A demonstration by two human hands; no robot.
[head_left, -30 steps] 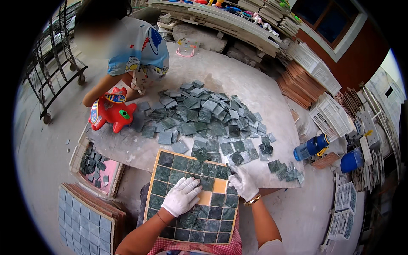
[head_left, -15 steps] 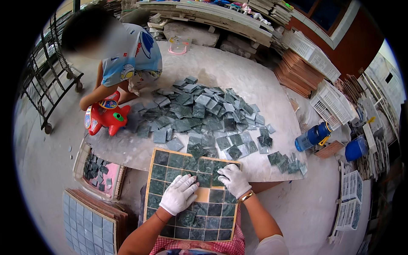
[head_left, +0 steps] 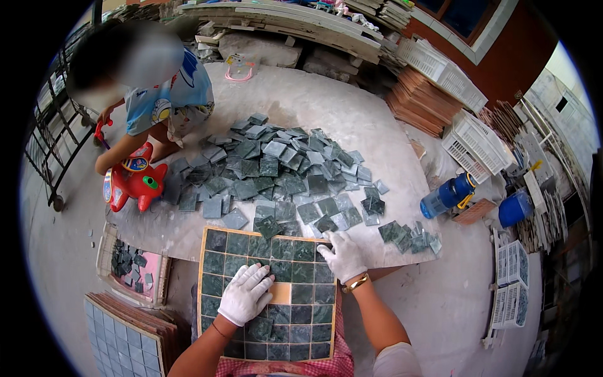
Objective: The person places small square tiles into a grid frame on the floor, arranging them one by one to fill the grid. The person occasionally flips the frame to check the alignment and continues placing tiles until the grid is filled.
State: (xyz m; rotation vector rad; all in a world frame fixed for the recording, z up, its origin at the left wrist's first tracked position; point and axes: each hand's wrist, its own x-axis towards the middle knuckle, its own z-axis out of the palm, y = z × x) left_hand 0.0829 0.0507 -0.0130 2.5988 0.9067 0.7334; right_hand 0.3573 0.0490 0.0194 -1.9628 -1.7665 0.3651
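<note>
A tile board [head_left: 202, 267] with a light wooden rim lies on my lap, filled with rows of dark green stone tiles. One bare tan square [head_left: 280, 293] shows near its middle. Flat on the tiles just left of that square rests my left hand [head_left: 245, 295], white-gloved, fingers stretched out. My right hand [head_left: 342, 256], also gloved, is at the board's upper right corner, thumb and fingers apart along the edge; I see nothing held in it. A loose tile [head_left: 259, 328] sits askew on top of the lower rows. Another loose tile [head_left: 269, 227] overlaps the far rim.
A heap of loose green tiles [head_left: 270, 166] covers the pale work surface [head_left: 289, 94] ahead. At the left a person [head_left: 166, 94] crouches by a red toy [head_left: 139, 182]. A blue bottle [head_left: 447, 196] stands right; tiled boards [head_left: 122, 333] are stacked lower left.
My right hand has moved from the tiles near the upper right out to the board's corner. A narrow gap between tiles there has closed. The person has raised one hand from the toy.
</note>
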